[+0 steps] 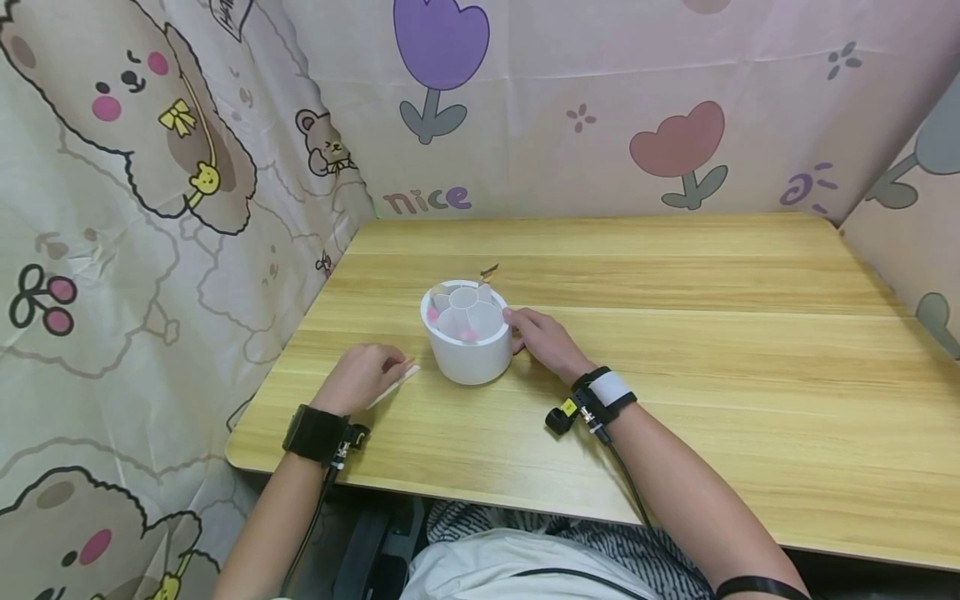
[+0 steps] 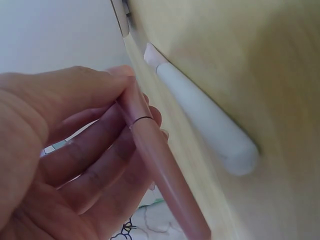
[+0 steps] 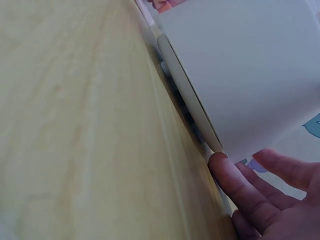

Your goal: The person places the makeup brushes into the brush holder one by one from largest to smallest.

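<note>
My left hand [image 1: 360, 379] pinches a slim pink stick with a dark ring [image 2: 162, 165] between thumb and fingers, seen closely in the left wrist view. Beside it on the table lies a white tapered stick with a pale pink tip [image 2: 202, 112]; the exact kind of both is unclear. A white round holder with clear dividers [image 1: 468, 354] stands upright at the table's left-centre. From its right side my right hand [image 1: 551, 342] touches it, fingers fairly straight; in the right wrist view, one fingertip [image 3: 218, 159] meets its base edge.
The wooden table [image 1: 675, 350] has its front edge close to the person's lap. A small brown and gold item [image 1: 489, 272] shows behind the holder. Patterned curtains [image 1: 540, 158] hang at the back and sides. Cables run from both wrist cameras.
</note>
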Tool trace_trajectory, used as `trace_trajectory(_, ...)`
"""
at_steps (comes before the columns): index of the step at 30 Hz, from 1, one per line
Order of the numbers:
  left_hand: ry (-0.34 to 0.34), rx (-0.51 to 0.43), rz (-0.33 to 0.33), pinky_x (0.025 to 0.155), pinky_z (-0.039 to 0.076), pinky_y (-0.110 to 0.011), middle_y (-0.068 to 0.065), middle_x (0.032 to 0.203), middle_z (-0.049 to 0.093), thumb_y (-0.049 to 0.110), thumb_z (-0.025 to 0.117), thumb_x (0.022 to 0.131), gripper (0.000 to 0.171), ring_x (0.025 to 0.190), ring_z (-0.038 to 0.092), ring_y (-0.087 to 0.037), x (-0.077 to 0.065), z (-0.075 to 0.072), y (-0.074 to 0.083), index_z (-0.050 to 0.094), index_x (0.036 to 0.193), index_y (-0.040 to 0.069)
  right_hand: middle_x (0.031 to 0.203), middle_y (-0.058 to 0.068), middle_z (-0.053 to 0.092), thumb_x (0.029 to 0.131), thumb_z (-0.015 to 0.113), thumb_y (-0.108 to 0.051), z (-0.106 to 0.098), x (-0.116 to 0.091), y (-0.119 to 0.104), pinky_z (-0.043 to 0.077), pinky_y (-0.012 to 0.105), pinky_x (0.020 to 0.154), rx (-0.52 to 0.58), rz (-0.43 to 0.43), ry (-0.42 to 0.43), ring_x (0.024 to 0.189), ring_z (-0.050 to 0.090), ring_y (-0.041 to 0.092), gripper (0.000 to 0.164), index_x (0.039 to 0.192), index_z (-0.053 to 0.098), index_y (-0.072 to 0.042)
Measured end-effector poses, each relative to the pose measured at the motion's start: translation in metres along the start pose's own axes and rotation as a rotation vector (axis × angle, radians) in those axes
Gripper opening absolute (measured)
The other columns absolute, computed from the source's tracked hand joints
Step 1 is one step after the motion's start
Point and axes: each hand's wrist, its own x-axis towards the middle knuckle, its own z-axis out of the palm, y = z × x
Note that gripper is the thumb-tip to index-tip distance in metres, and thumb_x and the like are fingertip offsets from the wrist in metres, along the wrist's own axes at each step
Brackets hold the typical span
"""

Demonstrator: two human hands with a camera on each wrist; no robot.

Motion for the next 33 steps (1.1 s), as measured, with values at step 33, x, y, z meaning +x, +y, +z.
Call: trace_trajectory(33,0.032,-0.011,0.025,0.071,0.056,-0.033,-0.006,0.086,0.079,0.021,0.072,0.098,0.018,0.071,0.063,-0.014,0.0005,0.001,0.0001,0.081,0.1,0.006,0.137,0.007,0.066,0.1,0.043,-0.068,0.0004,-0.0006,-0.0004,0.045,0.03,0.089,-0.021,0.003,0.002,0.101,0.071,0.023,0.063,0.139,0.063,-0.022)
